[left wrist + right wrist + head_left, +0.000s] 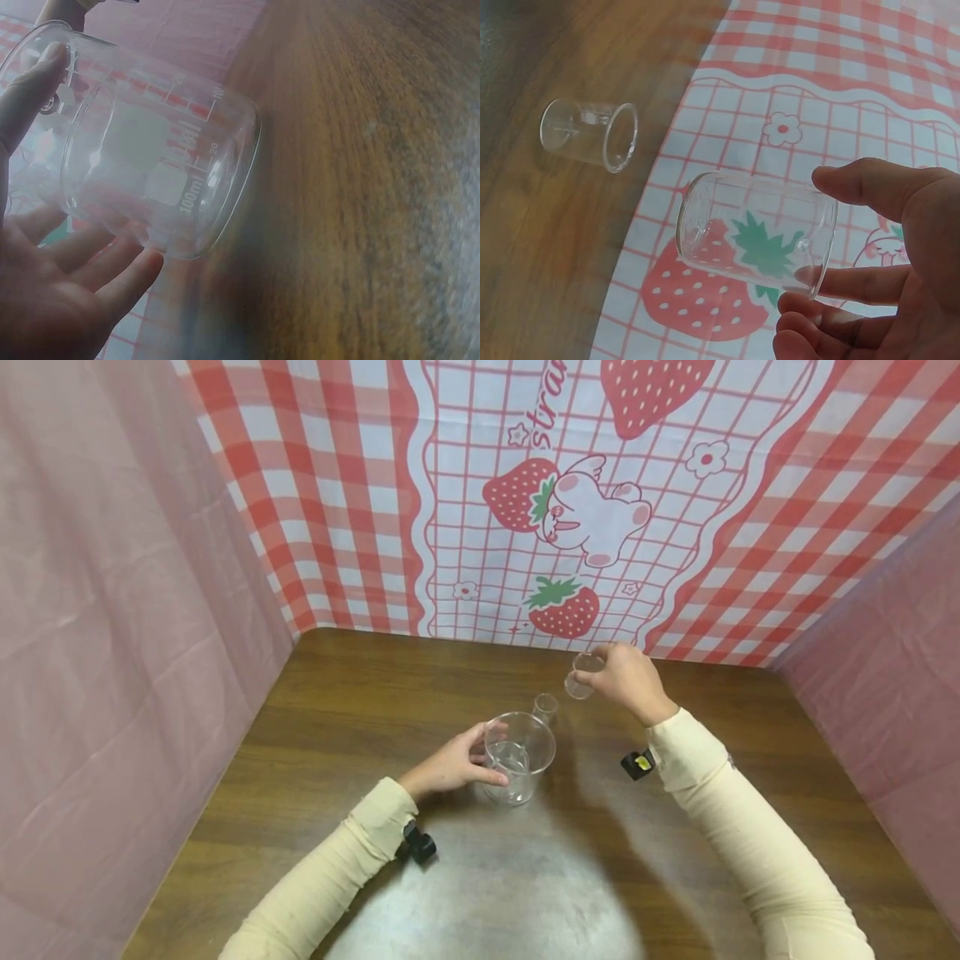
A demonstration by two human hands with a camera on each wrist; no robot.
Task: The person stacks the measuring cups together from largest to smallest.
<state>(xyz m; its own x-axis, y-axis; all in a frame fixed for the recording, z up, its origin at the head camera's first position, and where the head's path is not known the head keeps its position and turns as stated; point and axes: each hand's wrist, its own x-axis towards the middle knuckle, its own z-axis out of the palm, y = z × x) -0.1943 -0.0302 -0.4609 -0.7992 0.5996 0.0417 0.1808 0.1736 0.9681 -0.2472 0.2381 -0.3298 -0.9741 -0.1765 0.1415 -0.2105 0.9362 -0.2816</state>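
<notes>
My left hand point(453, 764) holds a large clear glass beaker point(542, 760), thumb on the near side and fingers on the far side. Inside it the rim of a smaller beaker shows; white markings, including "100ml", are on the glass point(176, 169) in the left wrist view. Whether its base touches the table cannot be told. Farther right, my right hand point(630, 681) pinches a small clear beaker point(742, 202) near its rim, above the table. Between the two hands, a smaller clear beaker point(545, 707) stands upright just behind the large one.
The brown wooden table point(337, 693) meets a red-and-white strawberry-print cloth point(480, 552) at the back. Pink curtains point(112, 652) hang at both sides. Small black cameras point(420, 845) sit on both wrists.
</notes>
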